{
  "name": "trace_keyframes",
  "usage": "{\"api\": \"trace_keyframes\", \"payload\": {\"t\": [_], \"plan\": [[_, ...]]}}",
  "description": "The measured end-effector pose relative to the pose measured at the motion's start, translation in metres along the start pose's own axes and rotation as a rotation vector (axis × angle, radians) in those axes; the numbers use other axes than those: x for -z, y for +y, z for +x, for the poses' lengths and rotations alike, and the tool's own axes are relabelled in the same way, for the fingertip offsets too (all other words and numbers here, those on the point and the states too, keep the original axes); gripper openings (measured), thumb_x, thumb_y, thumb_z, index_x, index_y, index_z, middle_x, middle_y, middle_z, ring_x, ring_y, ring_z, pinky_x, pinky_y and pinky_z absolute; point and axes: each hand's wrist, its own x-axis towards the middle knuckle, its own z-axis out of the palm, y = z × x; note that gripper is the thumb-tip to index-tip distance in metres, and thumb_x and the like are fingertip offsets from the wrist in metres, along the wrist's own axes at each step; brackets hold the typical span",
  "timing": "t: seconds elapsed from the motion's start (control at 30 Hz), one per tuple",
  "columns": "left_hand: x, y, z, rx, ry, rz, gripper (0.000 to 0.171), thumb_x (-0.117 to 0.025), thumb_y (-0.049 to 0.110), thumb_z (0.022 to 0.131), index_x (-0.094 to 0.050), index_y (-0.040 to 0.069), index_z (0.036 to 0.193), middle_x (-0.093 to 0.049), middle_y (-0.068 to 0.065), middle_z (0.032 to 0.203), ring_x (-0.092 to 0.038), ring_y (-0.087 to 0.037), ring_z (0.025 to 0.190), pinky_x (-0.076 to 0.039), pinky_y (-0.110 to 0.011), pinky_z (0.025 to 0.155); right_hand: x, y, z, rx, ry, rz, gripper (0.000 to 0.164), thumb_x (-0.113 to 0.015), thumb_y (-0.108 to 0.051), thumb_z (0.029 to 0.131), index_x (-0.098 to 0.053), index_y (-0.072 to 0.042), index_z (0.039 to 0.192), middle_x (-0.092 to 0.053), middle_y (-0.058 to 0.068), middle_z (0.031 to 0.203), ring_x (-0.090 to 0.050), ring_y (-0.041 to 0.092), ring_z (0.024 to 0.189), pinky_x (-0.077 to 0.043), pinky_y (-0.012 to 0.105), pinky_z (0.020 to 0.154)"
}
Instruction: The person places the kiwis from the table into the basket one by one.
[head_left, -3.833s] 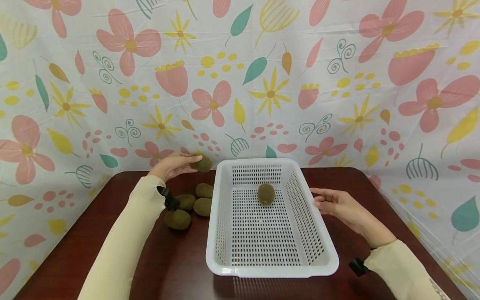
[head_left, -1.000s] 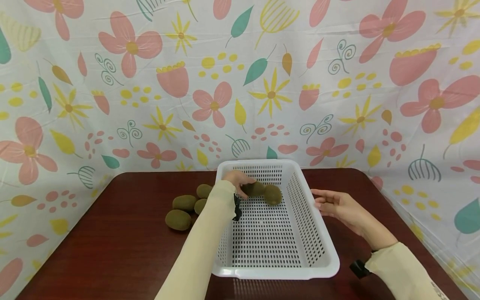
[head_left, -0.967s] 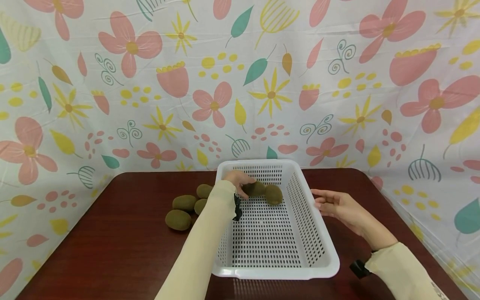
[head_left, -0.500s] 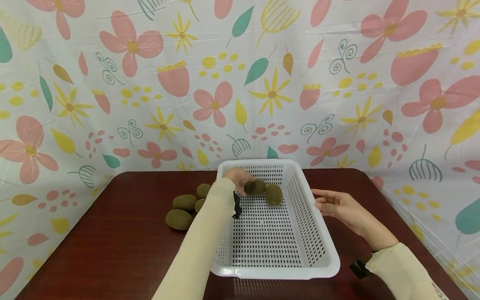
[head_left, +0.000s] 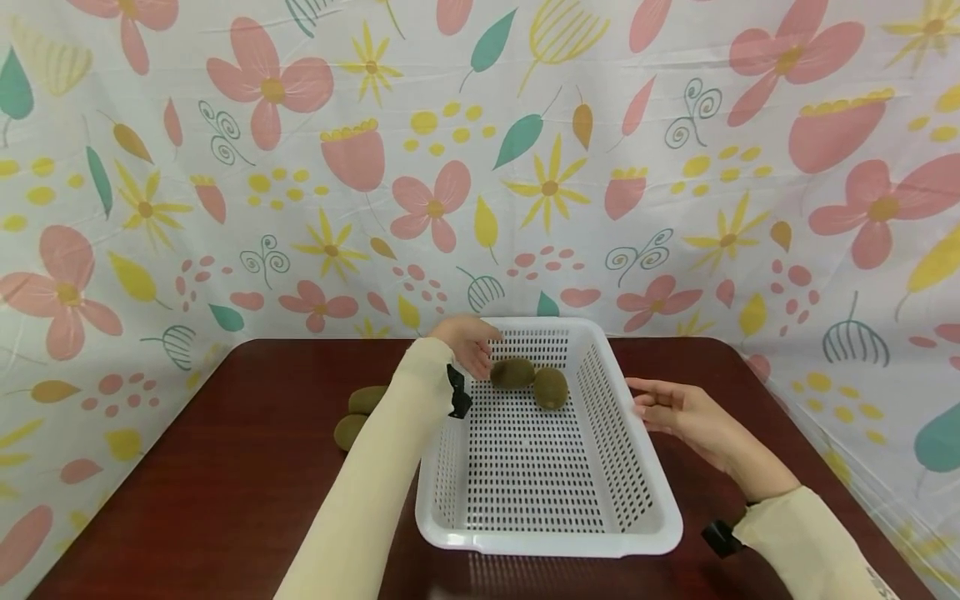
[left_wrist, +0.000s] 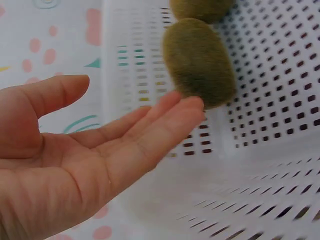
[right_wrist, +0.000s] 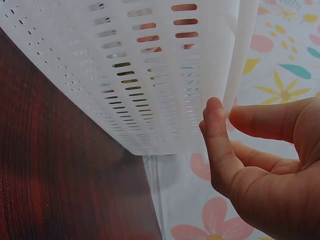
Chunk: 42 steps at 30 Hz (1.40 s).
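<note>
Two brown kiwis lie against each other at the back of a white perforated plastic basket (head_left: 577, 546). My left hand (head_left: 468, 343) is over the basket's back left corner with its fingers extended and nothing in its grasp. Its fingertips come close to the left kiwi (head_left: 512, 374); whether they touch it I cannot tell. The second kiwi (head_left: 551, 388) lies just right of that one. In the right wrist view, my right hand (left_wrist: 100, 150) is not shown, but there a right hand (right_wrist: 265, 170) pinches the basket's right rim between thumb and fingers.
Left of the basket, more kiwis (head_left: 367, 399) lie on the dark red wooden table (head_left: 225, 467), partly hidden by my left forearm. A floral cloth (head_left: 480, 167) hangs behind the table's back edge. Both wrists carry black straps.
My left hand brought a kiwi from the table into the basket, let go of it, and has drawn back slightly up and left. The right hand keeps its place at the rim.
</note>
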Motion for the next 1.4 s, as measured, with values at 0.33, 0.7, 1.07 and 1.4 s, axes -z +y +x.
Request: {"api": "trace_keyframes", "payload": {"t": [0.33, 0.7, 1.07, 1.4], "plan": [[0.026, 0.007, -0.016, -0.096, -0.079, 0.012, 0.052, -0.041, 0.025, 0.105, -0.035, -0.013, 0.141, -0.048, -0.032, 0.133, -0.047, -0.044, 0.124, -0.044, -0.051, 0.101, 0.001, 0.000, -0.001, 0.020, -0.010, 0.010, 0.060, -0.059, -0.015, 0.097, -0.032, 0.009, 0.145, -0.059, 0.017, 0.110, -0.064, 0.012, 0.098, -0.053, 0.025, 0.085], [0.065, 0.004, -0.041, -0.236, -0.168, -0.028, 0.051, -0.036, 0.025, 0.106, -0.032, -0.008, 0.145, -0.040, -0.028, 0.144, -0.043, -0.041, 0.130, -0.043, -0.046, 0.103, 0.001, 0.003, -0.001, 0.023, -0.011, 0.016, 0.059, -0.058, -0.014, 0.097, -0.032, 0.009, 0.145, -0.060, 0.016, 0.111, -0.064, 0.013, 0.098, -0.053, 0.025, 0.085], [0.100, -0.017, -0.040, -0.312, -0.017, -0.100, 0.044, -0.040, 0.019, 0.106, -0.038, -0.003, 0.144, -0.039, -0.028, 0.144, -0.044, -0.040, 0.130, -0.046, -0.044, 0.100, 0.001, 0.001, -0.001, 0.027, -0.012, 0.022, 0.059, -0.058, -0.014, 0.097, -0.032, 0.009, 0.145, -0.060, 0.014, 0.110, -0.064, 0.012, 0.099, -0.053, 0.024, 0.085], [0.113, -0.052, -0.019, -0.241, 0.181, -0.112, 0.051, -0.049, 0.016, 0.101, -0.032, -0.003, 0.146, -0.041, -0.026, 0.144, -0.044, -0.040, 0.130, -0.043, -0.043, 0.104, 0.000, 0.001, -0.003, 0.036, -0.002, 0.027, 0.059, -0.058, -0.013, 0.097, -0.032, 0.011, 0.144, -0.059, 0.016, 0.115, -0.063, 0.011, 0.099, -0.053, 0.025, 0.085]]}}
